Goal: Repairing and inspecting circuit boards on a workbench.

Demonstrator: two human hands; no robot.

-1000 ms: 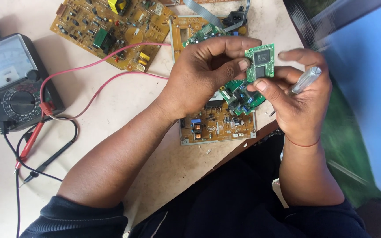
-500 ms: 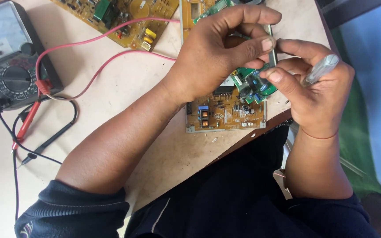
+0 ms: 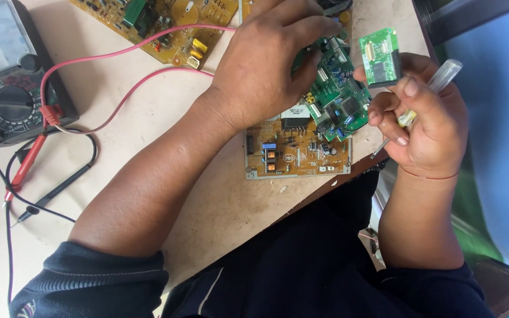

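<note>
The left hand let go of the small green board and pressed open on the big green board, while the right hand gripped the small one and a clear-handled screwdriver.

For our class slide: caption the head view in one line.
Right hand holds small green board and screwdriver; left hand rests on green circuit board.

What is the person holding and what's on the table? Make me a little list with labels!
left hand: resting on the green circuit board
right hand: grip on a small green board and a clear-handled screwdriver
under the green board: tan circuit board
far side: yellow circuit board
left of table: black meter with red lead and black lead
</note>
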